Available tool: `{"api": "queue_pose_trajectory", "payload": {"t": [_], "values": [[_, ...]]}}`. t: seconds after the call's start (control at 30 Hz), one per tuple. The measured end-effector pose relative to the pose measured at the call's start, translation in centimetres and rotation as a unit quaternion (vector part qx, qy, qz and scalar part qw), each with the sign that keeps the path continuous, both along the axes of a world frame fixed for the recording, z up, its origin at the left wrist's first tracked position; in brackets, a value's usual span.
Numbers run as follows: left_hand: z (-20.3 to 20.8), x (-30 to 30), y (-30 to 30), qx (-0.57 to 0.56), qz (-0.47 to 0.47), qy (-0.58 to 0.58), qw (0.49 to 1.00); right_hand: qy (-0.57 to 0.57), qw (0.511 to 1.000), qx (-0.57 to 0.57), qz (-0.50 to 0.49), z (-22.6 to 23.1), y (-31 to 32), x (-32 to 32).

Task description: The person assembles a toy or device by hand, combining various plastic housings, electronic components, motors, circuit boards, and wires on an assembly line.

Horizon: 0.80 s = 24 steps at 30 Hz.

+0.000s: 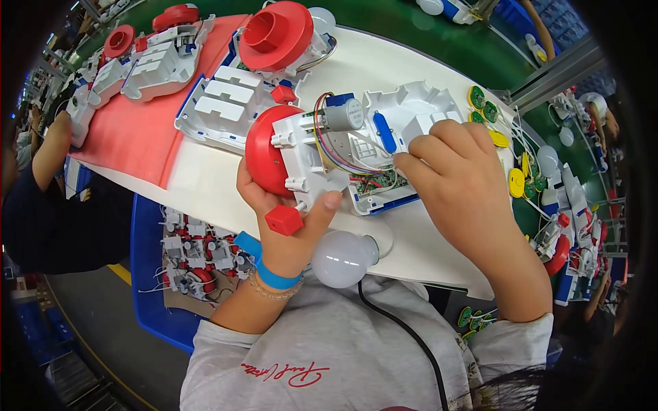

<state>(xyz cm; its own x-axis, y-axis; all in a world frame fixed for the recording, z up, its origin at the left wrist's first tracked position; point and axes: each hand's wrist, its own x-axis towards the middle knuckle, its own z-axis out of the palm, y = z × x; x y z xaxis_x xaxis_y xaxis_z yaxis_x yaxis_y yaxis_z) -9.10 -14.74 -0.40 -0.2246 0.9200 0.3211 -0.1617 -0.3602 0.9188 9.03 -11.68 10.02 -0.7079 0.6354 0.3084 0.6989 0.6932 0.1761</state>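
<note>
My left hand (301,229) grips a white plastic motor assembly (299,154) with a red disc (266,154) on its left side. A red cube (284,220) sticks out by my left thumb, and a grey cylindrical motor (345,115) sits at the top. Coloured wires (327,147) run from the assembly toward a green circuit board (379,182) in an open white housing (418,103). Over that housing, beside a blue oval part (384,133), my right hand (458,175) is closed in a pinch. What its fingertips hold is too small to make out.
A white bulb (343,259) stands at the table's near edge. Another housing (229,103) and a red-wheeled assembly (277,34) lie beyond. Green discs and yellow parts (516,183) lie right. A blue bin (147,274) holds assemblies at left; another person's arm (51,147) is far left.
</note>
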Motion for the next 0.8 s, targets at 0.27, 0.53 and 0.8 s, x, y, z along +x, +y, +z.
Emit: {"api": "queue_pose_trajectory", "payload": {"t": [0.27,0.53,0.8], "values": [[-0.2,-0.4,-0.1,0.019,-0.016,0.074,0.997,-0.006,0.999,-0.029,0.025,-3.1,2.2,0.4],[-0.2,0.1,-0.4,-0.005,-0.006,0.056,0.998,0.048,0.988,-0.15,0.0,-3.3,3.2,0.2],[-0.8,-0.4,0.2,0.046,-0.094,-0.019,0.994,0.065,0.973,-0.219,-0.043,-3.2,2.9,-0.4]]}}
